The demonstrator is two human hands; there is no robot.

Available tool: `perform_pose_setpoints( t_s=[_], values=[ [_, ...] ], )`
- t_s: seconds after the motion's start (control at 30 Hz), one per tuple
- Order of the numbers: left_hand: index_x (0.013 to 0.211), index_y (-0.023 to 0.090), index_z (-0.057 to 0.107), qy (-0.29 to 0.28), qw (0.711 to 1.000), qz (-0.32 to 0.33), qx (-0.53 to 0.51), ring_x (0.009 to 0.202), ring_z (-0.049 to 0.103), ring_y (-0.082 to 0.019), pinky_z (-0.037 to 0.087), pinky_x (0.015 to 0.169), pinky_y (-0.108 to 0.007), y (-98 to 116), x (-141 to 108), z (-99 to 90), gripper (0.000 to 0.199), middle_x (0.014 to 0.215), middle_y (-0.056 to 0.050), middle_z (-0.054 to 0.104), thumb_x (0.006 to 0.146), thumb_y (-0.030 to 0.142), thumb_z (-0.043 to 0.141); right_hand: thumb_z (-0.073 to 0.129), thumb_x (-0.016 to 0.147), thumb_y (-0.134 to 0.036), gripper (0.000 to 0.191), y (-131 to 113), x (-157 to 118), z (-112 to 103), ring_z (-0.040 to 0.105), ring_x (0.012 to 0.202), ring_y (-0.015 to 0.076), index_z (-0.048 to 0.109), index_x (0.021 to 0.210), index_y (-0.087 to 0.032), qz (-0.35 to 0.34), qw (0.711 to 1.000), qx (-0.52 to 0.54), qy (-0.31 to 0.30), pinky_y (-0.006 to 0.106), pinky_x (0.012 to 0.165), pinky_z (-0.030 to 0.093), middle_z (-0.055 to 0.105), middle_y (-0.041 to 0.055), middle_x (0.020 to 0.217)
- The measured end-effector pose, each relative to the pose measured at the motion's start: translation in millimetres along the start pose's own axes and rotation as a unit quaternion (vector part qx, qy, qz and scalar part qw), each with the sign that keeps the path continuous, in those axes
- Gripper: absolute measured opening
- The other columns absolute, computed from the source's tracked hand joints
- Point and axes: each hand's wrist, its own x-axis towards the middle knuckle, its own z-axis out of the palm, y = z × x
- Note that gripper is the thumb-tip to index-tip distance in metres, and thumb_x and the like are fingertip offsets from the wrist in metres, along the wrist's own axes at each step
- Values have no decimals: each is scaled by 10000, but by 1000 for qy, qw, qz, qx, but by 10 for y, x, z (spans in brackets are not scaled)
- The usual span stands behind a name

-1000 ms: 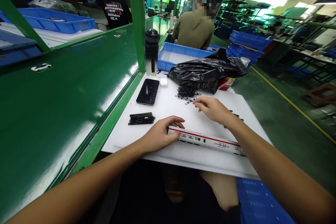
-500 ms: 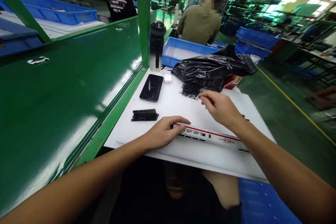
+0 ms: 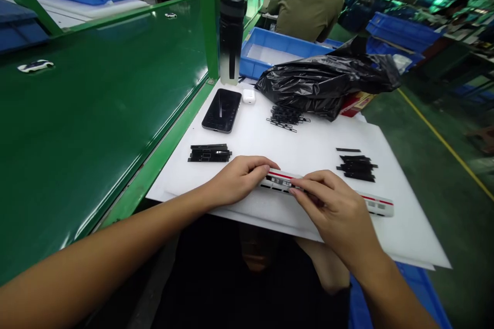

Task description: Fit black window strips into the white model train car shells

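A white toy train car (image 3: 380, 206) with a red stripe lies lengthwise near the front edge of the white work surface. Around its left end are the fingers and thumb of my left hand (image 3: 241, 177), closed on the body. My right hand (image 3: 335, 208) pinches a thin black window frame (image 3: 281, 182) against the car's windowed side; its fingers hide part of the piece. Beyond the car lies a loose pile of similar black frames (image 3: 287, 117). Flat black strips are stacked at left (image 3: 209, 153) and more black strips (image 3: 357, 168) lie at right.
A phone (image 3: 222, 110), a white earbud case (image 3: 249, 96) and a dark bottle (image 3: 231, 36) stand at the back left. A black plastic bag (image 3: 324, 82) and blue tray (image 3: 252, 64) lie behind. Green conveyor (image 3: 116, 92) runs along the left; a person (image 3: 304, 2) sits ahead.
My right hand has come from the pile of black frames down to the train car, where a dark frame now shows at the windows. My left hand stays on the car. The view has tilted down.
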Motion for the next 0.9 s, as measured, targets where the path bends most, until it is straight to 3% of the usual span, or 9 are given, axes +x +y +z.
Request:
perform_pose_setpoints(
  t_s=[0.17,0.4,0.67,0.83,0.9],
  values=[
    [1090,142,718,-17,1000,18,-1,1022,670,-195,474,927,-267,8,-7,-1,296,1084,-42,742,979,257,468,643,917,-207,138,-29,-5,25,603,746,128,730,1022,-226,-10,1000,14,19,267,661,502,638,16,891],
    [1159,155,692,-48,997,40,35,1093,658,-204,479,959,-286,18,-22,-4,300,1175,-53,721,972,240,474,659,902,-204,116,-70,64,114,564,789,161,741,984,-207,-29,999,15,25,333,739,492,596,25,855],
    [1124,161,698,-48,994,59,85,977,679,-180,501,864,-256,50,-28,23,298,1084,-27,741,862,129,559,700,872,-319,236,-9,38,16,567,962,236,722,1082,-215,-2,1000,-10,25,412,883,465,625,67,988],
    [1104,155,699,-51,991,65,109,883,668,-155,489,815,-241,62,-40,38,296,1012,-18,739,848,107,559,657,906,-365,142,118,52,11,619,829,208,700,913,-230,48,997,-23,-55,387,791,441,684,9,845],
    [1108,150,699,-55,989,68,118,875,663,-156,484,804,-245,60,-46,50,279,994,-23,733,856,140,580,650,912,-365,158,135,28,51,622,806,203,677,890,-211,42,997,-31,-51,386,781,425,686,7,822]
  ],
)
